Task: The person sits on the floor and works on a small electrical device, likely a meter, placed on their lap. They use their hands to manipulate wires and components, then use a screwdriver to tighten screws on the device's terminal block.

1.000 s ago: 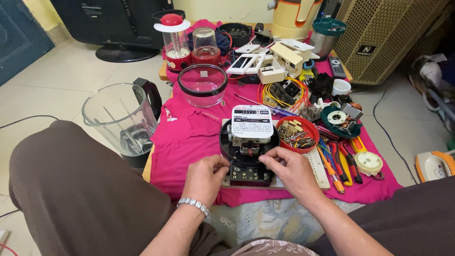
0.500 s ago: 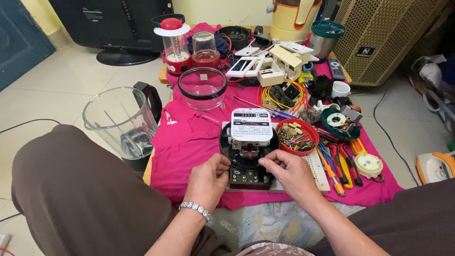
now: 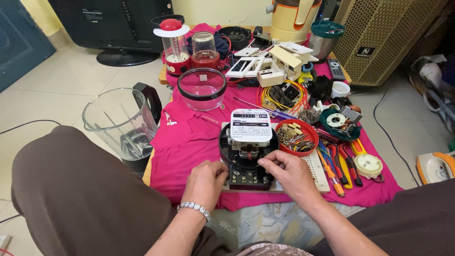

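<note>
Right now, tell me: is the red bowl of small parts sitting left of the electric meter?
No. The red bowl sits right of the electric meter, which both hands touch.

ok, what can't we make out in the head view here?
- Meter: lower front and terminal block partly hidden by left hand and right hand.
- Fingertips of both hands: curled in on the meter; any small part held cannot be told.
- Red bowl: contents too small to sort.
- Iron: cut off by right edge.
</note>
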